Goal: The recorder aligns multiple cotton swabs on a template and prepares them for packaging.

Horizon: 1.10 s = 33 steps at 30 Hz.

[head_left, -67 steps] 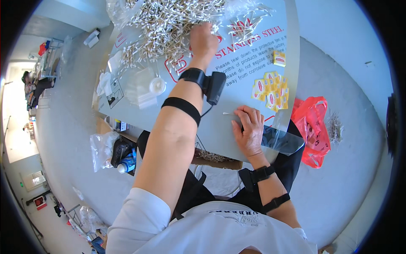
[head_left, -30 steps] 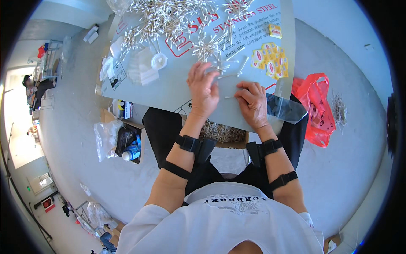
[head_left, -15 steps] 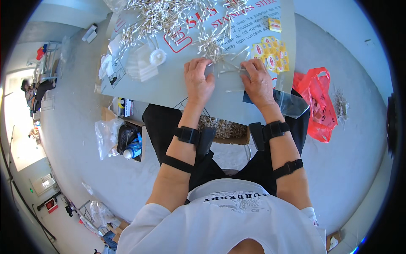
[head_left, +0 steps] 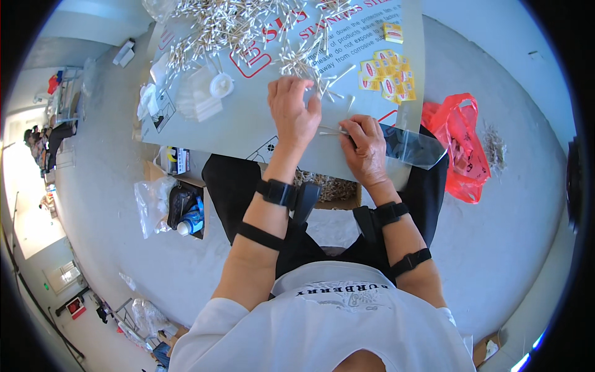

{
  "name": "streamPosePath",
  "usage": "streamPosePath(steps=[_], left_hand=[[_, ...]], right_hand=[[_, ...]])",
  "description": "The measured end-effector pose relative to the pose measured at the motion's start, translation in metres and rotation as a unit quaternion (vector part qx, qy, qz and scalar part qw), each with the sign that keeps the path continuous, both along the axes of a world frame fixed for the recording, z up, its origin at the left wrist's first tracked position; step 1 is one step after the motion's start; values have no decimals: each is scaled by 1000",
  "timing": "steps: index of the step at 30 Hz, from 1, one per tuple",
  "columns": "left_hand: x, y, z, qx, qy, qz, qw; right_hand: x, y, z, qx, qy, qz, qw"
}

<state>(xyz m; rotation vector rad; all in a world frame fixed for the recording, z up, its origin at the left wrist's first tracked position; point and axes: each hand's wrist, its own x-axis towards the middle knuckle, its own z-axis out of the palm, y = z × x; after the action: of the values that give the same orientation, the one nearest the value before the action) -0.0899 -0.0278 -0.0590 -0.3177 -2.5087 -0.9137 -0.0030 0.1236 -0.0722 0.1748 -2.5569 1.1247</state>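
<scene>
Over the table my left hand is beside a small heap of cotton swabs. Its thumb stands apart from its bent fingers, and nothing shows between them. Nearer the table's front edge, my right hand pinches a few cotton swabs whose ends point left; the exact number is hard to make out. A few loose swabs lie beyond the right hand, and one single swab lies just above it. The large pile of cotton swabs covers the far left of the table.
Small yellow cards and a yellow stack lie at the right. A white round container sits by clear bags. Clear film overhangs the right front edge. Below are a swab-filled carton and a red bag.
My right hand has drawn back toward the table's front edge with swabs in its fingers. My left hand has shifted slightly, its thumb now wider from the fingers. The view has shifted a little.
</scene>
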Motion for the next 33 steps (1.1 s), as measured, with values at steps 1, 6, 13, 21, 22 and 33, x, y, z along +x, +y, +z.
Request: streamPosePath(steps=[1,6,13,21,22,33], left_hand=[[-9,0,3,-18,0,-22,1000],[-51,13,13,-90,-63,-76,991],[-80,16,0,-35,-121,-156,980],[-71,-6,7,364,-115,-80,921],[-65,-8,11,364,-115,-81,920],[63,-49,37,203,-517,-335,761]], right_hand=[[0,-2,2,6,5,3,1000],[-1,-2,4,10,1,2,1000],[-1,-4,4,8,11,1,1000],[-1,-6,4,4,12,0,1000],[-1,-5,3,4,11,-3,1000],[0,-2,2,-27,6,6,1000]])
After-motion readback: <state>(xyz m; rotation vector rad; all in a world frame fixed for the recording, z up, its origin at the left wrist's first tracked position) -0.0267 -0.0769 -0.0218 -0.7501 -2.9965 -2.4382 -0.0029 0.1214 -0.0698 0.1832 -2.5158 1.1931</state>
